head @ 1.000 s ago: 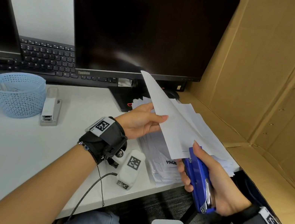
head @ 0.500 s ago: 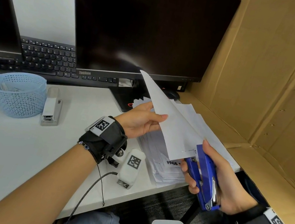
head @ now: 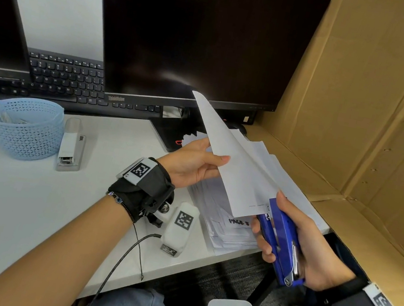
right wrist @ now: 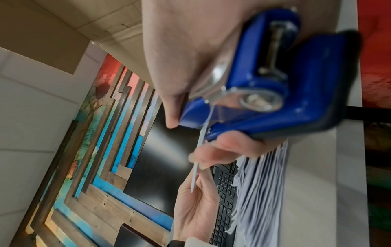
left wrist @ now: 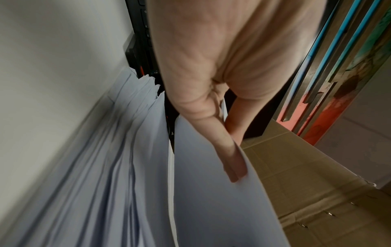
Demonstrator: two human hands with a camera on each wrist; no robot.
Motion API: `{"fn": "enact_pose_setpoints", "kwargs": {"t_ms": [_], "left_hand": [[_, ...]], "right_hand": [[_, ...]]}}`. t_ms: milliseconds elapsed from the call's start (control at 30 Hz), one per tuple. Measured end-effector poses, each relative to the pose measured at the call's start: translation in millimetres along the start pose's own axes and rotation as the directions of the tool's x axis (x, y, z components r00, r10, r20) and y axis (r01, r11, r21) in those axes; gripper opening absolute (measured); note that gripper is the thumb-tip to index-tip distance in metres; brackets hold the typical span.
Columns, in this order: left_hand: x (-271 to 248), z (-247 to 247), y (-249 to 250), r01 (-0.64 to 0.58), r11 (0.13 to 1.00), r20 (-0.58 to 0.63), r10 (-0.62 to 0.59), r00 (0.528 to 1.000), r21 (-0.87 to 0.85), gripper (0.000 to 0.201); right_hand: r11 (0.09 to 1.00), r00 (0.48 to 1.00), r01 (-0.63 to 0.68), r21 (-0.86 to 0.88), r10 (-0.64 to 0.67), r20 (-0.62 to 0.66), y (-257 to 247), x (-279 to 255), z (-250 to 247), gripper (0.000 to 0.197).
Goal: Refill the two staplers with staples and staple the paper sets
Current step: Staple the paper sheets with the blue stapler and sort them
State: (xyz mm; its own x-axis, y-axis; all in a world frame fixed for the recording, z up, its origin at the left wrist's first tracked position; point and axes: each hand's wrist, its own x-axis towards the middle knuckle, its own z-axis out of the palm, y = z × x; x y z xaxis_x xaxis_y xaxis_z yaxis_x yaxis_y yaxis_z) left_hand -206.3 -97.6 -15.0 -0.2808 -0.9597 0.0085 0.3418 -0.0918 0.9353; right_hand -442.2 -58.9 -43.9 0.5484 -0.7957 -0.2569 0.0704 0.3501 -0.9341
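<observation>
1. Nearest to me, my right hand (head: 310, 250) is wrapped around the blue stapler (head: 280, 243), thumb along its top and fingers curled under the base; it sits off the front edge of the desk (head: 11, 200).
2. The stapler's mouth is on the lower corner of the paper set (head: 235, 169). In the right wrist view the sheet edges (right wrist: 202, 138) run into the gap between head and base, so I judge the stapling step is in hand. A thin dashed mark shows on the corner beside the stapler nose; I cannot tell whether it is a staple.
3. Just beyond the stapler, my left hand (head: 195, 162) pinches the same paper set at its left edge, thumb on top and fingers behind, keeping it tilted up off the desk.
4. Under the held set, the paper stack (head: 223, 226) lies fanned on the desk, one sheet marked "PAGE".
5. Well to the left of the stapler, the white stapler (head: 71, 147) lies flat on the desk, touching or just beside the blue basket (head: 22, 126).
6. Farthest back stand the monitor (head: 205, 34) and keyboard (head: 65, 80).
7. Next, I judge a firm squeeze is called for, if not already given, with the left hand keeping the sheets aligned, then releasing and setting the set aside.
</observation>
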Motion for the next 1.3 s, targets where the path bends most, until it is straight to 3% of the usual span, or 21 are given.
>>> {"fn": "enact_pose_setpoints", "kwargs": {"t_ms": [733, 1033, 1167, 1300], "left_hand": [[0, -1, 0, 0.005, 1.000, 0.017, -0.005, 1.000, 0.012, 0.047], [3, -6, -1, 0.018, 1.000, -0.036, -0.018, 0.999, 0.002, 0.039], [4, -9, -1, 0.039, 0.999, -0.071, -0.039, 0.997, -0.004, 0.028], [5, -11, -5, 0.111, 0.993, -0.121, -0.104, 0.987, 0.050, 0.032]], "right_hand": [[0.999, 0.995, 0.026, 0.031, -0.023, -0.093, 0, 1, 8, 0.046], [0.998, 0.998, -0.050, 0.023, 0.051, -0.029, -8, -6, 0, 0.069], [0.990, 0.996, -0.080, -0.114, 0.074, -0.054, -17, -8, -9, 0.077], [0.904, 0.979, -0.144, -0.403, 0.071, -0.192, -23, -13, -15, 0.079]]}}
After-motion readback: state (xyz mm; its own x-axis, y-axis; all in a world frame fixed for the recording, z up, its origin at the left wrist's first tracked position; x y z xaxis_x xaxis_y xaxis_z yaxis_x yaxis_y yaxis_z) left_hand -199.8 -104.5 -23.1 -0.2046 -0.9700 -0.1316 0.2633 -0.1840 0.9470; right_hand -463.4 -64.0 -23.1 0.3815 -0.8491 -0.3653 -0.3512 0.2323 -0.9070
